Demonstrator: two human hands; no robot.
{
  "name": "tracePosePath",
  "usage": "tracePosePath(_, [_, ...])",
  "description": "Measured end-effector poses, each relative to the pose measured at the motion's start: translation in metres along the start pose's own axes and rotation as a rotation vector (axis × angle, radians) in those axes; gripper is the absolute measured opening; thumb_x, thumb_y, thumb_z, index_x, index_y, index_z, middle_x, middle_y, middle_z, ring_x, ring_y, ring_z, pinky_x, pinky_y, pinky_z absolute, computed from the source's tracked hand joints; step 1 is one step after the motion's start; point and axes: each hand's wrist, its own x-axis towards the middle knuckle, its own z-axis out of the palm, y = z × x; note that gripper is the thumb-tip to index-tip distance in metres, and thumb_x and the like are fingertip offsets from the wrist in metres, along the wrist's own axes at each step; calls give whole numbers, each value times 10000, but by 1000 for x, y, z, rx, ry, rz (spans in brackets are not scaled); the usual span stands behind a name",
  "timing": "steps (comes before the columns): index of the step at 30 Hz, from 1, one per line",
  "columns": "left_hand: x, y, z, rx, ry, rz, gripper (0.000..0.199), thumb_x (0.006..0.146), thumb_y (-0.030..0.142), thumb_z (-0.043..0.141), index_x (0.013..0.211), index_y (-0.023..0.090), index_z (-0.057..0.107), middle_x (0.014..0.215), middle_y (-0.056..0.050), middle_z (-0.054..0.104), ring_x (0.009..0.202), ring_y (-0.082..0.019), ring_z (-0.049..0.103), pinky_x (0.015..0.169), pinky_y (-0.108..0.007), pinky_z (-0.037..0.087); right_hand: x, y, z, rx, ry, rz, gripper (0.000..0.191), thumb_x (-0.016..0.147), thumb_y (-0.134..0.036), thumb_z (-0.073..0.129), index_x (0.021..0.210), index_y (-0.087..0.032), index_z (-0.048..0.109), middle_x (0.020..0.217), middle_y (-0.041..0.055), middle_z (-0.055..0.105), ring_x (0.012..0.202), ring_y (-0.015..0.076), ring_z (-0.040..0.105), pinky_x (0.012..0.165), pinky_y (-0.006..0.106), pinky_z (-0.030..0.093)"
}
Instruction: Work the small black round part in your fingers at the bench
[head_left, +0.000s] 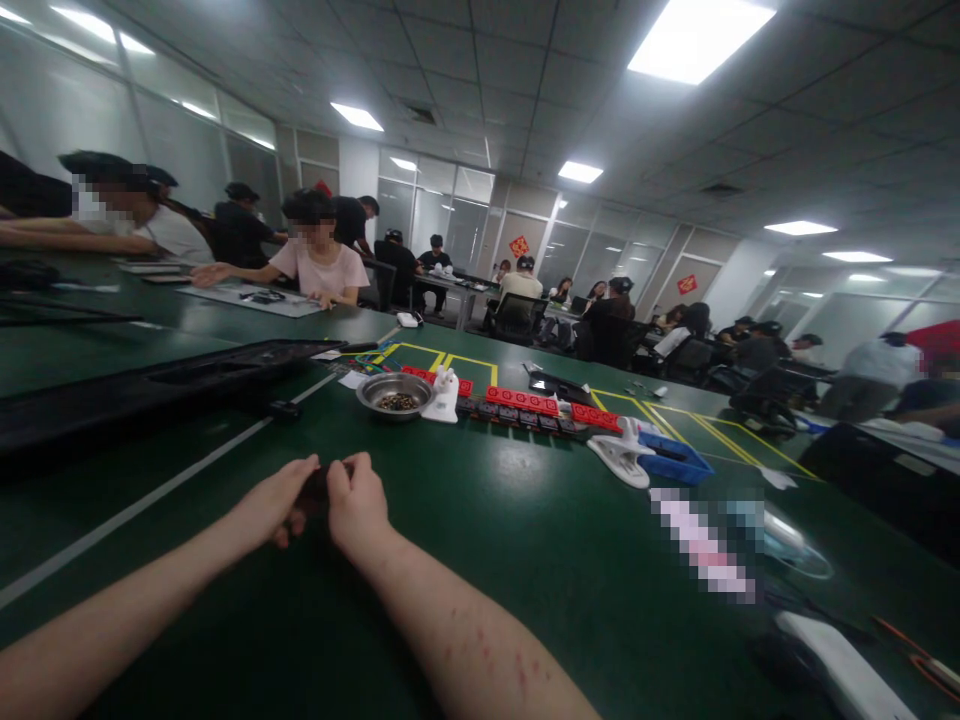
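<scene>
Bare green table surface lies open around and right of both hands. Beyond them stand a round metal bowl of small dark parts, a white plastic holder, a row of red blocks and a blue plastic tray; a long black panel lies left. Left hand and right hand meet, fingers curled closed around a small dark object, mostly hidden.

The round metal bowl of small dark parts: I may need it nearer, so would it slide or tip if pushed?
The shallow round metal bowl looks wide and low, so probably slides rather than tips. Its loose small dark parts would likely shift.
</scene>
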Motion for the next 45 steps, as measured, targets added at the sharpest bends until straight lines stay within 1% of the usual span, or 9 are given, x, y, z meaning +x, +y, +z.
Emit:
tracePosePath(3, [-2, 0, -3, -433, -314, -287, 578, 636, 717, 160, 689, 189, 390, 492, 38, 421, 376, -88, 367, 383, -175, 182, -2, 1, -11, -363, 18, -422, 326, 734, -440, 460, 934, -182, 446, 815, 33, 566, 724, 185, 561, 629, 286, 454])
tracePosePath(5, [-2, -3, -2, -521, -330, -335, 553, 620, 723, 237, 574, 179, 324, 402, 66, 326, 331, -55, 271, 384, -163, 122, -4, -1, -12, -504, -24, -540, 338, 719, -469, 473, 894, -180, 453, 821, 32, 564, 715, 190, 563, 600, 278, 458])
tracePosePath(9, [3, -15, 9, -517, -82, -238, 448, 683, 591, 368, 534, 178, 274, 347, 95, 235, 315, -36, 177, 386, -167, 92, -6, -7, -7, -551, 9, -449, 363, 728, -504, 440, 873, -171, 446, 804, 34, 568, 682, 198, 569, 555, 283, 466])
tracePosePath(22, [8, -20, 14, -364, 85, 36, 461, 644, 624, 406, 644, 163, 416, 377, 81, 348, 342, -69, 323, 346, -177, 251, -12, -6, 2, -181, 37, -143, 359, 817, -483, 304, 963, -171, 404, 791, 44, 571, 699, 195, 565, 632, 311, 444])
tracePosePath(28, [40, -31, -19, -550, 55, 49, 353, 685, 457, 530, 901, 184, 471, 721, 5, 596, 644, -143, 589, 586, -274, 501, -12, 8, -6, -80, 75, -184, 477, 821, -484, 309, 1198, -193, 288, 1026, 73, 495, 869, 200, 516, 741, 331, 414])
tracePosePath(32, [61, -55, -47, -737, -21, -11, 245, 732, 130, 499, 972, 178, 496, 971, -44, 579, 832, -172, 583, 712, -353, 498, -2, 24, -13, 15, 105, -101, 461, 838, -449, 284, 1217, -187, 288, 947, 62, 508, 813, 176, 515, 699, 303, 418])
tracePosePath(36, [74, -76, -59, -888, -25, 75, 285, 757, 74, 409, 1003, 181, 502, 939, -30, 577, 808, -128, 570, 722, -331, 495, 2, 32, -18, 37, 113, -76, 424, 840, -448, 277, 1178, -201, 346, 905, 47, 514, 787, 171, 509, 676, 298, 413])
tracePosePath(39, [76, -78, -60, -634, 49, 118, 395, 695, 98, 508, 1069, 219, 469, 979, -6, 560, 831, -116, 548, 725, -258, 477, 0, 32, -17, 14, 90, -91, 401, 847, -449, 255, 1136, -207, 390, 905, 47, 515, 779, 169, 509, 662, 292, 411])
tracePosePath(45, [70, -66, -52, 475, 307, 166, 633, 666, 507, 491, 1127, 87, 383, 1047, -131, 484, 954, -272, 472, 846, -402, 363, -12, 26, -16, -72, 9, -200, 393, 849, -451, 257, 1109, -200, 412, 946, 50, 519, 834, 169, 505, 702, 286, 408])
